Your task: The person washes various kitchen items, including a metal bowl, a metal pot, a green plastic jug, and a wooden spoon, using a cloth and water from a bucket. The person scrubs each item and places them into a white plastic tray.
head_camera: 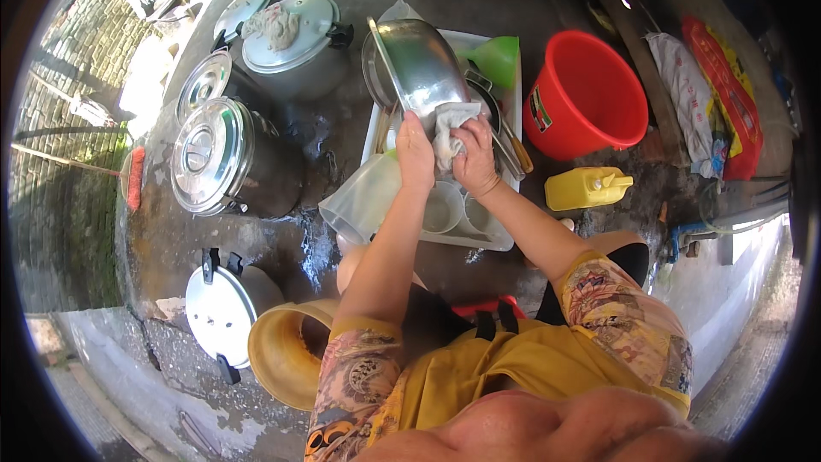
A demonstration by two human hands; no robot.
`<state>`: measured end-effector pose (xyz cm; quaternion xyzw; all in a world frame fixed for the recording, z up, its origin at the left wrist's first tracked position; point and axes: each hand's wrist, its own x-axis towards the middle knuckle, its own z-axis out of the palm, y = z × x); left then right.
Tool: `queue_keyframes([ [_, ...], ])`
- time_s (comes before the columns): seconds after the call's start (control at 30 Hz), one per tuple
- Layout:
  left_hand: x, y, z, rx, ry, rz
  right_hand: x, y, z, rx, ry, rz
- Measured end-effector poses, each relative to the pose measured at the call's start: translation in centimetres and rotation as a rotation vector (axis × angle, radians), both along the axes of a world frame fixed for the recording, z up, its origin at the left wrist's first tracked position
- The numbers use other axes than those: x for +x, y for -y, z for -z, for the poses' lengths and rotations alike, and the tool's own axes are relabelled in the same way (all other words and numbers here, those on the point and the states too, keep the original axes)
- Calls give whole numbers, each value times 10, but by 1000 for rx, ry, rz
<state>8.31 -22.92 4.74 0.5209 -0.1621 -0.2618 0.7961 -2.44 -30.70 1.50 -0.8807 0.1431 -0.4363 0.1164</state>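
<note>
My left hand [417, 151] grips the near side of a metal basin [423, 61], which is tilted on its side so its outer wall shows. A crumpled whitish cloth [451, 131] is in my right hand [476, 155], pressed against the basin's outside near its lower edge. Beneath both hands is a white plastic tub [474, 242] holding clear plastic containers [442, 208], a green plastic vessel [497, 59], pans and utensils with wooden handles. A translucent plastic container [362, 199] leans over the tub's left rim.
Lidded metal pots [208, 157] and pressure cookers [292, 45] stand on the wet concrete floor to the left, another cooker [218, 317] at lower left beside a yellowish plastic container [282, 346]. A red bucket [587, 96] and a yellow jug [584, 188] stand right of the tub.
</note>
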Motion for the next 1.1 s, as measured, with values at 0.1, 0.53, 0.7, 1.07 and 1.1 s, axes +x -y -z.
queue_keyframes([
  [0.1,7,-4,15,96,114,-6,27,5,-44,-53,-6,-27],
  [0.53,-64,-22,35,273,350,727,116,175,-172,460,-839,121],
  [0.7,-14,-15,32,203,112,924,70,110,-147,136,-600,-106],
  [1.07,-33,-4,12,-213,-415,606,-31,14,-51,-186,-152,-50],
  [1.1,-31,-10,33,-151,-243,572,-17,19,-53,-147,-67,-16],
])
